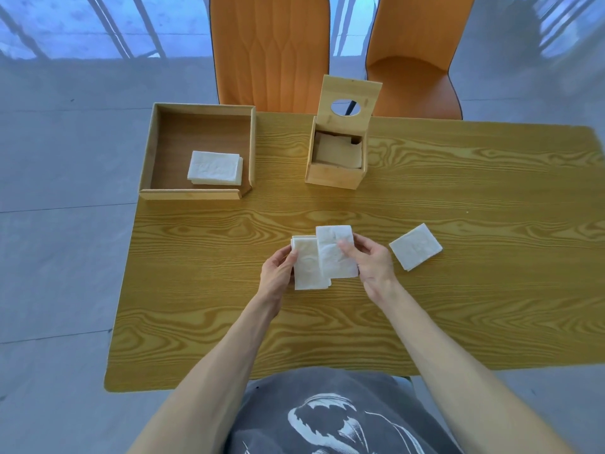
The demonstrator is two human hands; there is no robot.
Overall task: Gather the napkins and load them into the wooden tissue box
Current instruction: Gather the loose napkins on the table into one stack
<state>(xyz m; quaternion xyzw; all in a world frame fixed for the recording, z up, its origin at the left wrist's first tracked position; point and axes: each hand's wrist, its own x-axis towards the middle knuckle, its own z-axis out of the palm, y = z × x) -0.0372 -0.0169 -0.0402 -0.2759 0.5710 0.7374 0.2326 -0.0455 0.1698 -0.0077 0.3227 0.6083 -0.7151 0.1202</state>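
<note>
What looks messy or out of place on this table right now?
One napkin lies alone, askew, right of the hands. The two napkins held by the left hand and right hand overlap unevenly. The tissue box stands with its lid propped up. Nothing looks spilled or damaged.

White napkins (327, 260), yellow wood-grain table (425, 306), orange chairs (270, 50), pale wood box (335, 173)

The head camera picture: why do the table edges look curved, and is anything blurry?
Head view: the wide-angle lens bows the table edges and floor lines; light is soft and bluish, shadows faint; the hands, napkins and wooden tissue box look sharp.
</note>
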